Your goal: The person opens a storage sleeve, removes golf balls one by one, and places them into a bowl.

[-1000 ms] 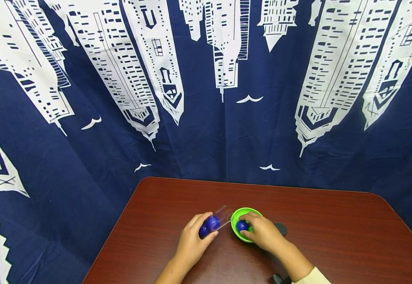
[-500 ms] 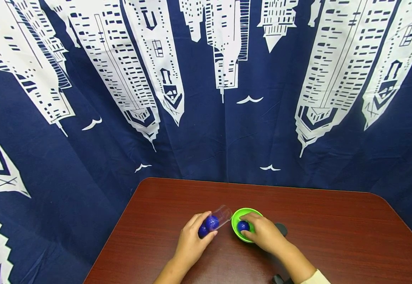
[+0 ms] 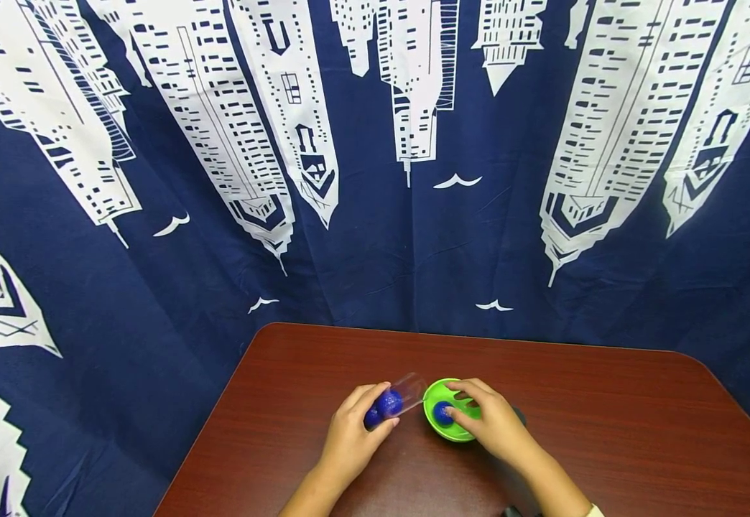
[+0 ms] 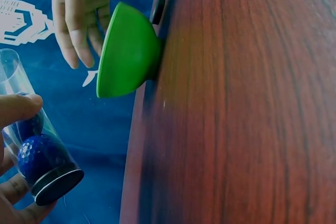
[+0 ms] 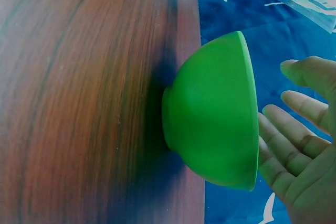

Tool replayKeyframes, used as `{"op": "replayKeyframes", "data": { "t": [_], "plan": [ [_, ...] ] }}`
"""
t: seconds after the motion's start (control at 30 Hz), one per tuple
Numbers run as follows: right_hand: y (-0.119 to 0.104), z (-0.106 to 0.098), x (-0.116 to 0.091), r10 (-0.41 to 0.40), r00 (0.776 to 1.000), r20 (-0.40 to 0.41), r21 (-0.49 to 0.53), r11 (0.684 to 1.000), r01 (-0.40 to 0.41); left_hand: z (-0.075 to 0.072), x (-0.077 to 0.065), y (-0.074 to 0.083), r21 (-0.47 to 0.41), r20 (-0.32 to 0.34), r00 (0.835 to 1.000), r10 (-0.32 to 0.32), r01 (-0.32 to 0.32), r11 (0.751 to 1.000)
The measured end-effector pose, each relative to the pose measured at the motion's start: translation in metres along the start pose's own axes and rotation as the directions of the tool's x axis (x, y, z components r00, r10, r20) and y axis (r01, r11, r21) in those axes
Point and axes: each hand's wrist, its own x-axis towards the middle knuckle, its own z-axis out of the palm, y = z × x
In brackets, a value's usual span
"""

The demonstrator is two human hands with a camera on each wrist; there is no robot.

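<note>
My left hand (image 3: 351, 429) grips a clear tube (image 4: 48, 124) with two blue golf balls inside (image 4: 42, 156), tilted so its mouth points toward the bowl. A black cap (image 4: 59, 186) closes the tube's lower end. The green bowl (image 5: 218, 114) stands upright on the table, just right of the tube's mouth. One blue golf ball (image 3: 442, 413) lies in the bowl. Over the bowl's right side is my right hand (image 3: 496, 425), its fingers spread and its thumb overlapping the ball in the head view. From the right wrist, no ball shows between the fingers.
The brown wooden table (image 3: 614, 424) extends to both sides. A dark round piece (image 3: 519, 415) lies behind my right hand, beside the bowl. A black object (image 3: 511, 511) sits at the bottom edge of the head view. A blue patterned cloth (image 3: 375, 266) hangs behind the table.
My right hand's fingers have spread apart and shifted slightly right, off their curl around the ball in the bowl. My left hand and the tube have hardly moved.
</note>
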Motion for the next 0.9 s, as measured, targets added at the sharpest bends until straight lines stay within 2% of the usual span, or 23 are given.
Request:
{"op": "replayKeyframes", "data": {
  "t": [0.17, 0.27, 0.47, 0.9],
  "plan": [
    [0.0, -0.002, -0.003, 0.042, 0.999, -0.014, 0.13, 0.991, -0.04, -0.001, 0.003, 0.002, 0.015, 0.015, 1.0, -0.003, 0.003, 1.0],
    [-0.002, -0.003, -0.005, 0.055, 0.998, -0.024, 0.183, 0.982, -0.05, -0.001, 0.005, 0.002, 0.069, 0.022, 1.0, 0.01, -0.011, 0.998],
    [-0.009, -0.006, -0.008, 0.032, 0.998, -0.051, 0.25, 0.968, -0.019, 0.0, 0.006, 0.0, 0.187, 0.035, 0.995, 0.093, -0.098, 0.978],
    [-0.023, -0.007, -0.014, 0.024, 1.0, -0.005, 0.366, 0.93, -0.021, 0.0, 0.011, -0.002, 0.287, 0.059, 0.967, 0.247, -0.253, 0.924]
  ]
}}
